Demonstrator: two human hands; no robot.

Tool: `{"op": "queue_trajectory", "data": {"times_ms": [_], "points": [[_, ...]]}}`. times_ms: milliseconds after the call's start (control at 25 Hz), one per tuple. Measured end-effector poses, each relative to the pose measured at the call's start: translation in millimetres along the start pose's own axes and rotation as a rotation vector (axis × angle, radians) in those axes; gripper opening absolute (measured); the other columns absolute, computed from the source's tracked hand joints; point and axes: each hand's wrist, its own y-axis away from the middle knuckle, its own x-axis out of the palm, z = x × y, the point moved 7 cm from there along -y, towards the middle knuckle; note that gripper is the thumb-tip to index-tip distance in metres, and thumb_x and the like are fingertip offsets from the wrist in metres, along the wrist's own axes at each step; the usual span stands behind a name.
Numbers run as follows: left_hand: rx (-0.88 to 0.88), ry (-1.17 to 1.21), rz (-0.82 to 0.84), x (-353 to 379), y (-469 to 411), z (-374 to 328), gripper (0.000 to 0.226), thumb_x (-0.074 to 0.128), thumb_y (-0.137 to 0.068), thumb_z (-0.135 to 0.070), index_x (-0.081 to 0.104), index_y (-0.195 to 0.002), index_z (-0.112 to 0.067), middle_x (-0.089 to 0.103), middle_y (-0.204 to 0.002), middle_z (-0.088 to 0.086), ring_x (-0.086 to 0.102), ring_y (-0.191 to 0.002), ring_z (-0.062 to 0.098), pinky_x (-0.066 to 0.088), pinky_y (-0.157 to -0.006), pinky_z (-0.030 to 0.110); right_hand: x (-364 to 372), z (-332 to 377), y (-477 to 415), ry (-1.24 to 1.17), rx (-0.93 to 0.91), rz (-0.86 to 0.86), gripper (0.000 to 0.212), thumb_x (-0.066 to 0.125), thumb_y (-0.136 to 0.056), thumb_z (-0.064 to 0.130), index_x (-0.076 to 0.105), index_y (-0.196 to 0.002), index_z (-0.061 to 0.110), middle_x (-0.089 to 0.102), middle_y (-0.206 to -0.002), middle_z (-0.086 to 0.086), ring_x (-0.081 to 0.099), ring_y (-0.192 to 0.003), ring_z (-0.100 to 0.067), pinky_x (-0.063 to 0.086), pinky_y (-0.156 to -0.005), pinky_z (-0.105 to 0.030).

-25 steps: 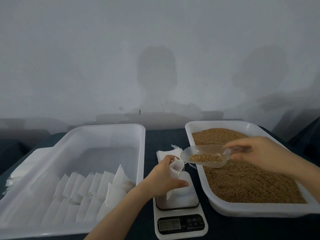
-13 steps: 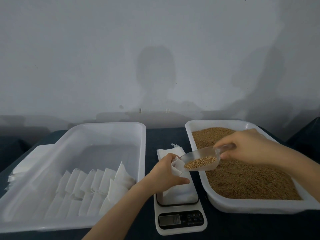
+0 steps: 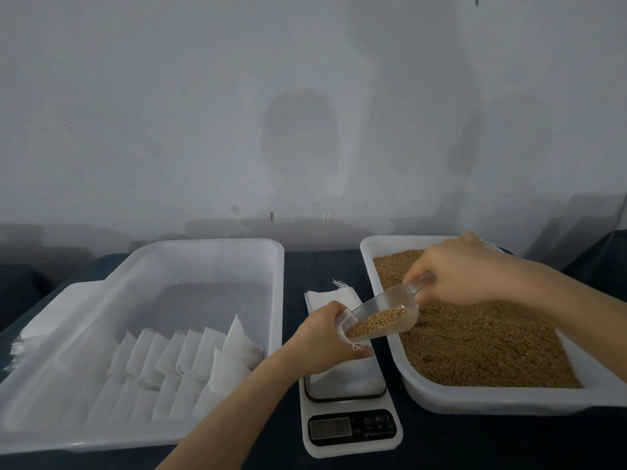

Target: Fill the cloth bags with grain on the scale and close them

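Observation:
My left hand [image 3: 324, 337] grips the mouth of a white cloth bag [image 3: 353, 374] that stands on the white digital scale [image 3: 351, 432]. My right hand [image 3: 458, 273] pinches the handle of a clear plastic scoop [image 3: 383, 317] holding brown grain. The scoop is tilted down to the left, its lip at the bag's opening. Loose grain [image 3: 475, 340] fills the white tray [image 3: 475, 398] on the right. The bag's inside is hidden by my left hand.
A large white tray [image 3: 203, 252] on the left holds several filled, closed cloth bags [image 3: 190, 354] in rows. A stack of empty flat bags [image 3: 325, 296] lies behind the scale. More white cloth [image 3: 44, 320] sits left of the left tray. A grey wall stands behind.
My right hand has carried the scoop leftwards from above the grain tray and tipped it down to the bag's mouth. My left hand has kept hold of the bag.

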Motion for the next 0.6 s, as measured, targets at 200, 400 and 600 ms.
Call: {"op": "queue_trajectory", "data": {"times_ms": [200,400,600], "points": [[0.031,-0.069,0.000,0,0,-7,0.049,0.077,-0.069,-0.054,0.044,-0.099,-0.035,0.052,-0.093,-0.022,0.057,-0.084,0.003,0.053,-0.076,0.022,-15,23,-1,0.121,-0.051,0.045,0.026,0.059,-0.086,0.044,0.065,-0.111,0.038,0.064,-0.098,0.019,0.049,-0.098,-0.009,0.023,-0.096,-0.039],[0.034,-0.076,-0.047,-1,-2,-8,0.049,0.078,-0.067,-0.054,0.049,-0.098,-0.029,0.058,-0.096,-0.013,0.058,-0.086,0.008,0.055,-0.082,0.034,-35,53,-1,0.287,-0.075,0.006,0.015,0.056,-0.084,0.022,0.068,-0.093,0.025,0.060,-0.078,0.006,0.049,-0.078,-0.013,0.024,-0.082,-0.038],[-0.007,-0.001,-0.067,-1,-2,-6,0.053,0.077,-0.070,-0.054,0.044,-0.106,-0.033,0.052,-0.098,-0.017,0.054,-0.087,0.004,0.046,-0.071,0.017,-57,89,6,0.513,-0.105,-0.126,0.024,0.049,-0.081,0.009,0.042,-0.061,0.019,0.043,-0.062,0.003,0.038,-0.057,-0.013,0.018,-0.079,-0.038]]}}
